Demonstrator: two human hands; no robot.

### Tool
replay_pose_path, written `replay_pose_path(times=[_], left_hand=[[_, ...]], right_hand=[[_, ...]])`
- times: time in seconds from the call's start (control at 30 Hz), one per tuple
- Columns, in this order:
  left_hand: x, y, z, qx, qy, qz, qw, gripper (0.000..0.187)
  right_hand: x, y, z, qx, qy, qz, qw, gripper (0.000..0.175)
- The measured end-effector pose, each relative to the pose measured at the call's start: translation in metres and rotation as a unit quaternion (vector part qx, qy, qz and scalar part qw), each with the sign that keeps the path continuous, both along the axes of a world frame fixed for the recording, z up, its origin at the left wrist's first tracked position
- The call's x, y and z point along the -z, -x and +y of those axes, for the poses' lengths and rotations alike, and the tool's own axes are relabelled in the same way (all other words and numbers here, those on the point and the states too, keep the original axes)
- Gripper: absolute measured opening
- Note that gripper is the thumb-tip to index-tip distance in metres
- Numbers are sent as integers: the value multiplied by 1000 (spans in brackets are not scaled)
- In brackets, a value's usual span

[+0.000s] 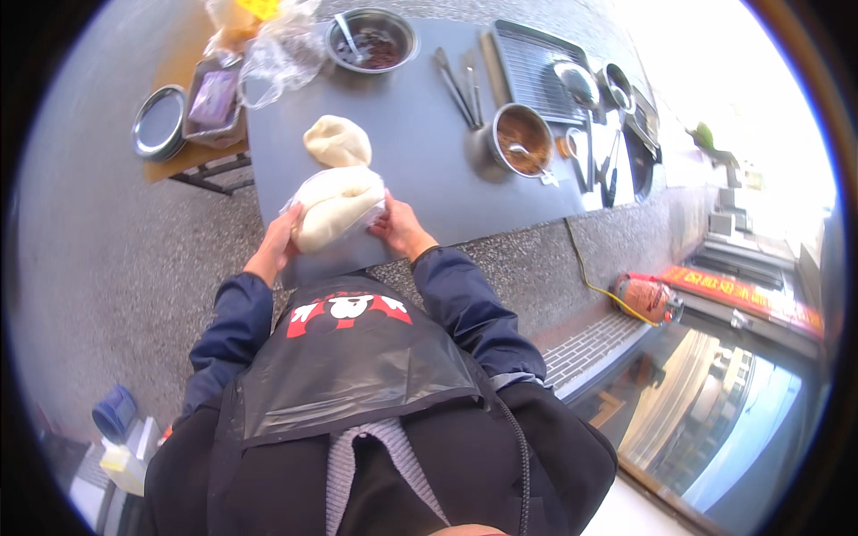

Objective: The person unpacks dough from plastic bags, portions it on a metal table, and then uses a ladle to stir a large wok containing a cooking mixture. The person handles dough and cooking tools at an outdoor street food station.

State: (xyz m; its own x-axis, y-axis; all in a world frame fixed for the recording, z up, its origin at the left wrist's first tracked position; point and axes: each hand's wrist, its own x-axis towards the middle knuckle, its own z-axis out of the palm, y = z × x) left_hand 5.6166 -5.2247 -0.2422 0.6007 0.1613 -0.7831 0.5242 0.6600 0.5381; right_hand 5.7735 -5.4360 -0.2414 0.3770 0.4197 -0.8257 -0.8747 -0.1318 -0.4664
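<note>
A large lump of pale dough (340,206) lies in a clear plastic bag or wrap (377,213) over the near part of the metal tabletop (429,174). My left hand (280,240) grips its left side, fingers partly hidden behind the dough. At the right, my right hand (399,226) pinches the plastic edge against the dough. Just beyond, a second, smaller dough lump (338,141) rests bare on the metal, close to the first. Whether the big lump touches the tabletop, I cannot tell.
A steel bowl of dark filling (383,55) stands at the far edge, beside crumpled plastic bags (288,57). To the right are a pot of brown paste (517,144), tongs (454,87), a ridged tray (541,70) and a ladle (578,87). A gas cylinder (645,298) stands on the ground.
</note>
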Motion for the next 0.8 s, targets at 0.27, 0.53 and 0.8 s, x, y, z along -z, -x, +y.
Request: replay_pose_path(times=[0.27,0.53,0.8], left_hand=[[-3,19,-10,124,-382,6,916,45],[-16,-16,-26,137,-608,11,782,40],[-17,-34,-20,109,-580,67,805,33]], right_hand=[[-18,-86,-212,87,200,-374,901,18],[-6,-322,-326,-340,493,-582,550,74],[-15,-354,-297,-484,521,-422,562,114]])
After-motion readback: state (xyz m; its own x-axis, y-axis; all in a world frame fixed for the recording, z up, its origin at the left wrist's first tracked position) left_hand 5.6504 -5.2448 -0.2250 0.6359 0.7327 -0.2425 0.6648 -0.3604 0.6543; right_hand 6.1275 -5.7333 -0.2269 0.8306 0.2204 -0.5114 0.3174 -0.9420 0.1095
